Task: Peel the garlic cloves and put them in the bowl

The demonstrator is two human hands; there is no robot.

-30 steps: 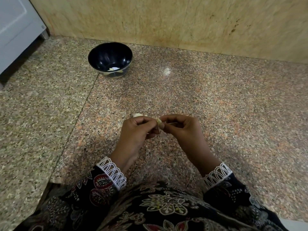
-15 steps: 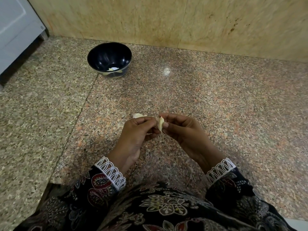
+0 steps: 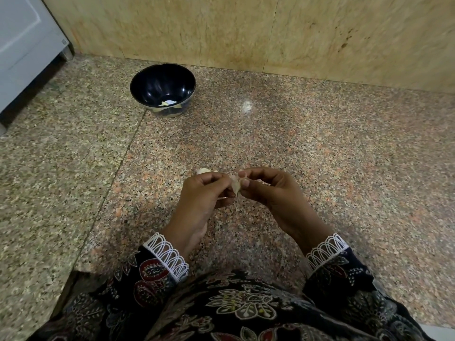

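Note:
A pale garlic clove (image 3: 235, 185) with papery skin is held above the granite floor between both hands. My right hand (image 3: 268, 193) pinches it with thumb and forefinger. My left hand (image 3: 204, 195) grips it from the other side with curled fingers. More garlic (image 3: 203, 171) lies on the floor just beyond my left hand, partly hidden by it. A dark blue bowl (image 3: 150, 80) stands far off to the upper left, with a pale peeled clove (image 3: 168, 103) at its bottom.
The speckled granite floor (image 3: 344, 156) stretches to a beige stone wall (image 3: 246, 30) at the back. A white cabinet (image 3: 22, 45) stands at the far left. My patterned dark clothing (image 3: 234, 311) fills the lower edge of the view.
Both hands have stayed together over the same spot. The clove has turned between the fingertips, and loose skin now shows at its top.

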